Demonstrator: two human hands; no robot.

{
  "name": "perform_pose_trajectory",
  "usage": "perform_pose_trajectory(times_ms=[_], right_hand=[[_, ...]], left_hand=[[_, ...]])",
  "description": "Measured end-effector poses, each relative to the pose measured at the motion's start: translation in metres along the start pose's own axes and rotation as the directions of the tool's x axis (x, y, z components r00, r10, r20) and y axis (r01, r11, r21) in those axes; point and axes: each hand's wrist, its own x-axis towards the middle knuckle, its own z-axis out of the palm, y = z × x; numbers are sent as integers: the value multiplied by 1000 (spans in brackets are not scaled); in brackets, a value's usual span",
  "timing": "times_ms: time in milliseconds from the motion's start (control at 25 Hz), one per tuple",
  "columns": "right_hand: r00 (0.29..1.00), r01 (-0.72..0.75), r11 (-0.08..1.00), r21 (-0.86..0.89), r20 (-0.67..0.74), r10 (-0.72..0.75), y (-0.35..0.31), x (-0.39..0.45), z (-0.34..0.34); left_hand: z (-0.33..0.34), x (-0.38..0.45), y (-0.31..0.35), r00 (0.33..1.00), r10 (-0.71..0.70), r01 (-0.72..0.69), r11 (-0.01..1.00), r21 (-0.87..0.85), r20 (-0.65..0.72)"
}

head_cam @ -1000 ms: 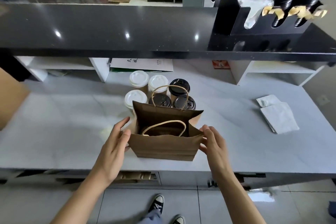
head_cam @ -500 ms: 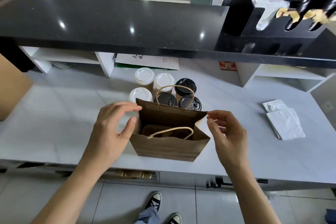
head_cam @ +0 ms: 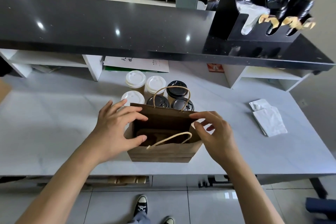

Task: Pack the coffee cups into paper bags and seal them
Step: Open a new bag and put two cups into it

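Note:
A brown paper bag point(head_cam: 163, 152) with twine handles stands open on the grey counter point(head_cam: 54, 123) in front of me. My left hand point(head_cam: 112, 129) holds its left side, with fingers and thumb reaching over the rim into the mouth. My right hand point(head_cam: 216, 132) pinches the rim at the bag's right rear corner. Just behind the bag stand three white-lidded coffee cups point(head_cam: 135, 79) and three black-lidded coffee cups point(head_cam: 177, 89), close together. Part of the nearest black lids is hidden by the bag's rear wall. A brown cardboard insert lies at the bag's bottom.
Folded white napkins point(head_cam: 269, 122) lie on the counter to the right. A raised black ledge point(head_cam: 109, 23) runs across behind the cups, with a black lid and straw holder point(head_cam: 263, 14) on its right. White shelf units point(head_cam: 92, 67) and a printed sheet point(head_cam: 136, 63) sit below the ledge.
Both hands rose from the bag's lower sides to its rim. The left now reaches into the mouth, the right pinches the rear corner, and the bag stands wider open.

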Motion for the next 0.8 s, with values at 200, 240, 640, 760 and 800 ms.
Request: perform_pose_trajectory(times_ms=[200,240,640,760,800], right_hand=[[999,6,998,58,-44,-3,-2,5,6],[999,3,999,54,-46,0,-2,7,8],[999,37,998,-42,10,-37,-8,16,13],[999,-4,1000,15,52,3,-13,17,7],[998,-11,999,30,59,9,-15,20,5]], left_hand=[[-8,-9,-8,997,-60,59,998,26,49],[-10,-10,-10,996,-68,66,997,31,51],[-19,-5,-26,996,-51,44,995,90,79],[-17,-3,-24,995,-33,24,995,100,93],[-16,-2,-23,995,-31,23,995,94,94]])
